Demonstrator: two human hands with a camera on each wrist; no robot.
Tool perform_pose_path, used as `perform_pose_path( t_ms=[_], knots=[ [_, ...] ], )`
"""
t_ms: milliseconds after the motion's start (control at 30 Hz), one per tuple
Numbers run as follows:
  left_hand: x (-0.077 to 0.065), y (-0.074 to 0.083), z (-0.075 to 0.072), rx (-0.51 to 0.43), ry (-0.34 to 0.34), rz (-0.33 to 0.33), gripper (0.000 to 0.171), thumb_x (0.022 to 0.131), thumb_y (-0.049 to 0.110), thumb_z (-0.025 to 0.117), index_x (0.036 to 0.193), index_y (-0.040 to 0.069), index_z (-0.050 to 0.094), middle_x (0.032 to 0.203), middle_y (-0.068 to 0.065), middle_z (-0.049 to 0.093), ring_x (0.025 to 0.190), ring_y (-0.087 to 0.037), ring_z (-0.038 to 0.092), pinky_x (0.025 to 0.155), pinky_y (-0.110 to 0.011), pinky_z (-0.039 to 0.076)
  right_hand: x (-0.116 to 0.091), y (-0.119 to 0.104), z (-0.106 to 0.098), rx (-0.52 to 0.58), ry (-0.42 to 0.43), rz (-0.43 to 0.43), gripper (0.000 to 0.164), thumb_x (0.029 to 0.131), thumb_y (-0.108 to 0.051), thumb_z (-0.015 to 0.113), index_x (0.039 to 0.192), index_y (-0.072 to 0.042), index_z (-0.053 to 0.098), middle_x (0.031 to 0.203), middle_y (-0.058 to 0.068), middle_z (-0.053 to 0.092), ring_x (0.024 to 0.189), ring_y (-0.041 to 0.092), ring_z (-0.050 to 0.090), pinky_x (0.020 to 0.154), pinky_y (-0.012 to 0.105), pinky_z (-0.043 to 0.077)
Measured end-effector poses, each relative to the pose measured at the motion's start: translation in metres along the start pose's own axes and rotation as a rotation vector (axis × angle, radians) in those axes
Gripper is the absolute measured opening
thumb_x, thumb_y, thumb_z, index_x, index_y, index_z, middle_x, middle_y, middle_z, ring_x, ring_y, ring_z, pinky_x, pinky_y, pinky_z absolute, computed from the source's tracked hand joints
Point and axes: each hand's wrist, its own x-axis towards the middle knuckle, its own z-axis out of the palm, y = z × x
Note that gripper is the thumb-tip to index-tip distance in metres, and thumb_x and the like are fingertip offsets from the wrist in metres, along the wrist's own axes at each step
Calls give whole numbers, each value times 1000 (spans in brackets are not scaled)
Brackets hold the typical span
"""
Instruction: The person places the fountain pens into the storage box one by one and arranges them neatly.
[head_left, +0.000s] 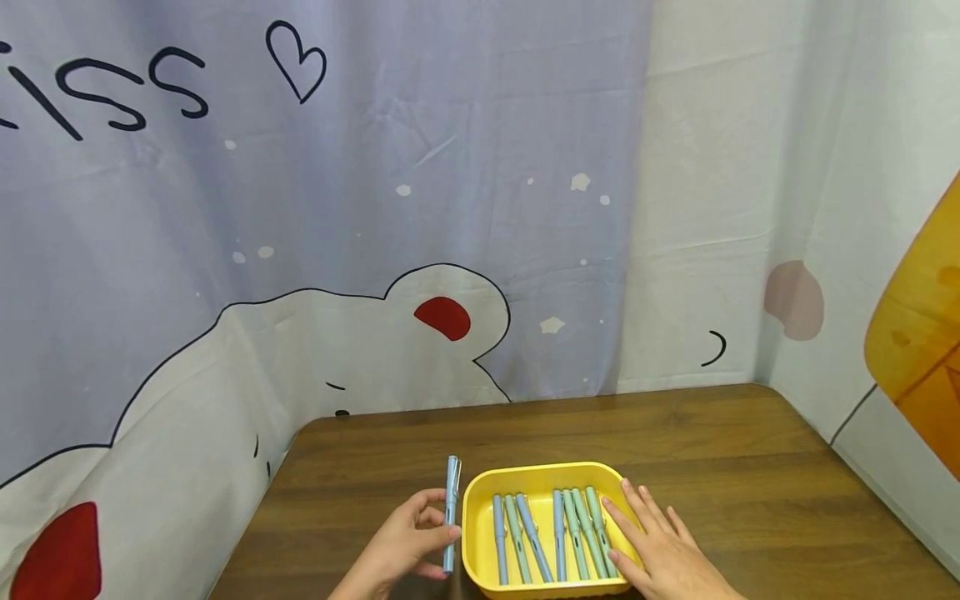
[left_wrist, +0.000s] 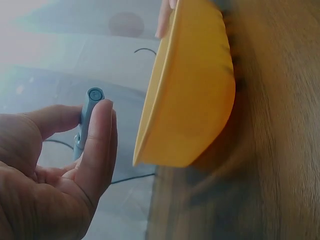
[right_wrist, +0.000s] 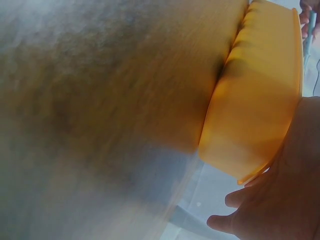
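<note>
My left hand (head_left: 415, 537) pinches a blue pen (head_left: 452, 512) between thumb and fingers, holding it upright just left of a yellow basket (head_left: 480, 483). In the left wrist view the end of that pen (left_wrist: 95, 94) points toward the camera, beside the basket's wall (left_wrist: 195, 100). Inside the basket lie several blue and green pens in two groups, a blue pen (head_left: 500, 537) at the left and a green pen (head_left: 602, 529) at the right. My right hand (head_left: 667, 546) rests on the basket's right rim with its fingers spread and fairly straight.
The basket stands on a brown wooden table (head_left: 360, 458). Behind and beside the table hangs a printed curtain (head_left: 450, 167) with cartoon figures, right up against its far edge.
</note>
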Motion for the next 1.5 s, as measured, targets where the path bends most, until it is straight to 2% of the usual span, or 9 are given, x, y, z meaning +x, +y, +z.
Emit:
perform_pose_path(
  t_ms=[367,667,1067,1500],
  knots=[
    [6,1,17,-31,-71,-2,69,90,12,75,146,-7,38,101,-12,62,83,-23,69,60,-39,62,1,0,0,1,4,0,62,100,-46,59,154,-20,45,163,18,32,145,43,35,106,73,32],
    [12,2,33,-46,-80,-13,67,87,6,74,145,-4,41,101,-11,60,75,-20,67,55,-34,60,0,0,1,-2,25,-9,61,100,-45,60,153,-20,46,162,18,34,144,43,37,106,72,33],
    [22,3,51,-55,-73,19,62,89,0,73,142,-6,42,98,-13,57,70,-21,66,56,-37,61,0,0,0,7,4,3,62,100,-47,58,155,-20,44,162,18,32,145,44,36,106,73,32],
    [35,3,71,-28,-97,-32,57,88,-2,74,137,-6,46,100,-15,52,75,-23,62,58,-36,61,0,1,1,18,13,-6,61,100,-46,59,154,-20,45,162,18,32,144,44,36,105,73,33]
  ],
)
